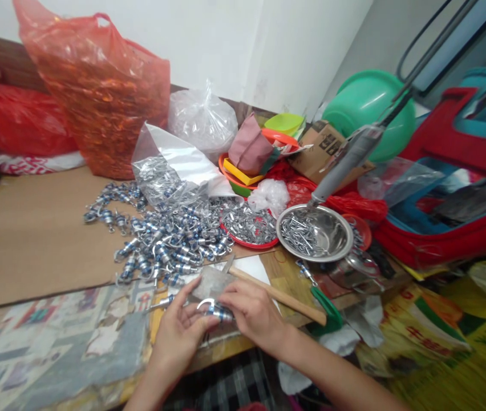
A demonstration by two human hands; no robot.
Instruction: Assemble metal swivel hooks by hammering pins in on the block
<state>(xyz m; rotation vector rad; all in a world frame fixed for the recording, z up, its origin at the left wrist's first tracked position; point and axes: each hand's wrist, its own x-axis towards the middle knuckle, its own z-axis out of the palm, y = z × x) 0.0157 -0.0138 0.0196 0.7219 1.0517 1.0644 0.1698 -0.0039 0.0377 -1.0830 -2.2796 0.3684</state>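
Note:
Between my two hands is a small blue-and-silver metal fitting (218,312) with a curved hook. The fingers of my left hand (185,322) pinch its left side, while my right hand (249,311) has its fingers closed on the right end. Just behind them lies a grey metal block (211,283). A hammer (281,295) with a wooden handle rests to the right of the block, its head beside it. More blue-and-silver fittings (174,242) are heaped behind and left of my hands.
A red tray (254,246) of small metal pieces and a steel bowl (341,240) of pins stand behind the hammer. A grey-handled tool (345,162) hangs over the bowl. Green pliers-like handles (331,311) lie right. Plastic bags (97,97) line the wall.

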